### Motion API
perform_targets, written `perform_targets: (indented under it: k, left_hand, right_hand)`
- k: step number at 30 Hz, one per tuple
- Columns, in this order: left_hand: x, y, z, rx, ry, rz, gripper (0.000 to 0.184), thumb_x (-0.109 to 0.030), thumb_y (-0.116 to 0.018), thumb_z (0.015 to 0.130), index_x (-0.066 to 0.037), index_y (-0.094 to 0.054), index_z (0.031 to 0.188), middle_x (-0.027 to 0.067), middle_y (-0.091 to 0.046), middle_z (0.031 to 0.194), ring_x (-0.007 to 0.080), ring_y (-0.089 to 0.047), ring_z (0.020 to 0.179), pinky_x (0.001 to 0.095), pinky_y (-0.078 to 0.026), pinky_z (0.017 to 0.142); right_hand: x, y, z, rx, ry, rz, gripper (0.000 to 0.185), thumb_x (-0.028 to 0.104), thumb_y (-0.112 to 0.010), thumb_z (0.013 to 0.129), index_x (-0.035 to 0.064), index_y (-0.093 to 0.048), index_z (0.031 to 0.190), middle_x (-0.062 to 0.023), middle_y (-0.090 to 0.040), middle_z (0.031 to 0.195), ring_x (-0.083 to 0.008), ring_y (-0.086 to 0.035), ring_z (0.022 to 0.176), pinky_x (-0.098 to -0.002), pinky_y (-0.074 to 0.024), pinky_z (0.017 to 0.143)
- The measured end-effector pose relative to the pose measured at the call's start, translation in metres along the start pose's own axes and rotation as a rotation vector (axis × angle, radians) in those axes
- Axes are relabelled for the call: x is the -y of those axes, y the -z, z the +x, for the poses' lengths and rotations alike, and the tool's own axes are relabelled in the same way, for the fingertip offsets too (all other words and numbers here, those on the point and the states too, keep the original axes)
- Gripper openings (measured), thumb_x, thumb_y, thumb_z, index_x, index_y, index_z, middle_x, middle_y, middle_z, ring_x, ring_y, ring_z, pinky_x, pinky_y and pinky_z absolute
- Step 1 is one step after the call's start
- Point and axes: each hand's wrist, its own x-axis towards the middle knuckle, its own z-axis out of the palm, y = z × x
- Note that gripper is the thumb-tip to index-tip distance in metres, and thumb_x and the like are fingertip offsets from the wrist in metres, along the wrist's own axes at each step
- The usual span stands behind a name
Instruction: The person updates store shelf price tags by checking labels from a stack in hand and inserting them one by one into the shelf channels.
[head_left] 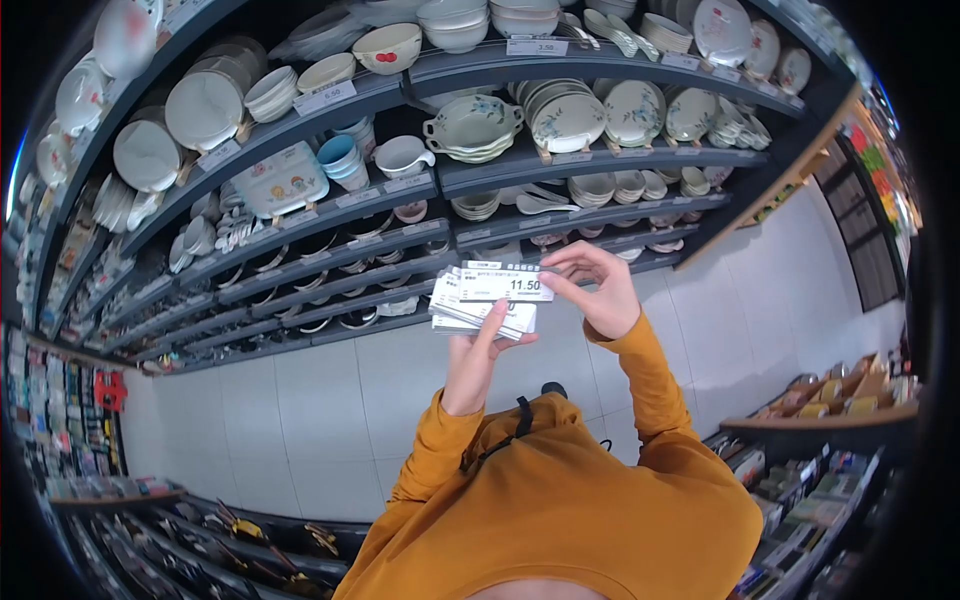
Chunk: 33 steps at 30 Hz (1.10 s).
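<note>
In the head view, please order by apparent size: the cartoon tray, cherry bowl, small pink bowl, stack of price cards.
1. Stack of price cards and cartoon tray: unsure, the stack is nearer
2. Cherry bowl
3. Small pink bowl

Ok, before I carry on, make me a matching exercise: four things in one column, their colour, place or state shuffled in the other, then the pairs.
Things
1. Left hand
2. Right hand
3. Nested cups
4. Two-handled dishes

Colour, place or state
A. Blue, beside the printed tray
B. Gripping the stack of price cards, thumb on top
C. Stacked on a shelf, with a floral pattern
D. Fingertips at the right end of the card reading 11.50

Pairs: 1-B, 2-D, 3-A, 4-C
</note>
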Motion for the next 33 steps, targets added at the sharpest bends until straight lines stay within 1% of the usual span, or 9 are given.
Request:
perform_targets:
  k: [1, 8, 16, 21, 23, 25, 28, 33]
  left_hand:
    - [-0.009, 0.012, -0.005, 0.009, 0.014, -0.003, 0.029, -0.015, -0.052, 0.097, 0.002, -0.051, 0.121, 0.0103, -0.061, 0.112, 0.0172, -0.063, 0.095, 0.0371, -0.059, 0.075]
    - [-0.041, 0.069, -0.028, 0.072, 0.083, -0.012, 0.030, -0.015, -0.049, 0.098, 0.002, -0.050, 0.122, 0.0113, -0.061, 0.112, 0.0185, -0.064, 0.096, 0.0369, -0.059, 0.075]
    - [-0.052, 0.088, -0.035, 0.099, 0.106, -0.024, 0.030, -0.016, -0.049, 0.098, 0.002, -0.050, 0.122, 0.0117, -0.061, 0.112, 0.0180, -0.064, 0.094, 0.0366, -0.059, 0.075]
    - [-0.047, 0.076, -0.031, 0.107, 0.117, -0.030, 0.030, -0.016, -0.049, 0.098, 0.002, -0.050, 0.122, 0.0105, -0.061, 0.111, 0.0172, -0.064, 0.095, 0.0364, -0.059, 0.075]
    - [-0.040, 0.067, -0.027, 0.128, 0.134, -0.027, 0.030, -0.016, -0.049, 0.098, 0.002, -0.050, 0.122, 0.0103, -0.061, 0.111, 0.0169, -0.063, 0.095, 0.0363, -0.059, 0.075]
    - [-0.030, 0.055, -0.022, 0.134, 0.143, -0.023, 0.030, -0.017, -0.050, 0.098, 0.002, -0.050, 0.122, 0.0101, -0.061, 0.111, 0.0166, -0.063, 0.094, 0.0362, -0.059, 0.075]
    - [-0.013, 0.032, -0.012, 0.136, 0.145, -0.025, 0.030, -0.018, -0.050, 0.098, 0.001, -0.051, 0.122, 0.0098, -0.061, 0.111, 0.0162, -0.063, 0.094, 0.0363, -0.059, 0.075]
    - [0.019, -0.010, 0.007, 0.100, 0.171, -0.028, 0.031, -0.019, -0.051, 0.098, 0.000, -0.051, 0.122, 0.0091, -0.061, 0.110, 0.0159, -0.063, 0.093, 0.0365, -0.058, 0.075]
  right_hand:
    - [0.001, -0.013, -0.003, -0.011, -0.007, -0.005, 0.019, 0.011, -0.071, 0.084, 0.0005, -0.066, 0.099, -0.0049, -0.068, 0.094, -0.0082, -0.061, 0.080, -0.0216, -0.0472, 0.068]
    - [0.013, -0.086, -0.022, -0.099, -0.021, -0.054, 0.018, 0.011, -0.070, 0.085, 0.0004, -0.067, 0.099, -0.0045, -0.069, 0.092, -0.0079, -0.061, 0.082, -0.0213, -0.0474, 0.070]
    - [0.017, -0.108, -0.031, -0.148, -0.042, -0.096, 0.018, 0.013, -0.069, 0.086, 0.0010, -0.067, 0.100, -0.0048, -0.069, 0.092, -0.0092, -0.062, 0.081, -0.0224, -0.0481, 0.070]
    - [0.014, -0.097, -0.031, -0.181, -0.011, -0.090, 0.018, 0.012, -0.069, 0.086, 0.0006, -0.067, 0.100, -0.0054, -0.069, 0.093, -0.0099, -0.062, 0.081, -0.0231, -0.0484, 0.070]
    - [0.018, -0.085, -0.033, -0.197, -0.011, -0.084, 0.018, 0.009, -0.068, 0.086, -0.0009, -0.066, 0.100, -0.0066, -0.068, 0.093, -0.0097, -0.063, 0.081, -0.0227, -0.0484, 0.071]
    - [0.013, -0.068, -0.034, -0.204, -0.016, -0.076, 0.018, 0.008, -0.068, 0.086, -0.0015, -0.065, 0.101, -0.0075, -0.068, 0.094, -0.0094, -0.063, 0.082, -0.0224, -0.0483, 0.072]
    - [0.008, -0.039, -0.034, -0.207, -0.020, -0.089, 0.020, 0.011, -0.068, 0.086, 0.0001, -0.066, 0.102, -0.0061, -0.068, 0.093, -0.0099, -0.063, 0.081, -0.0231, -0.0483, 0.070]
    - [-0.008, 0.017, -0.026, -0.145, -0.029, -0.068, 0.019, 0.010, -0.068, 0.086, 0.0008, -0.066, 0.102, -0.0055, -0.067, 0.093, -0.0094, -0.063, 0.081, -0.0221, -0.0477, 0.069]
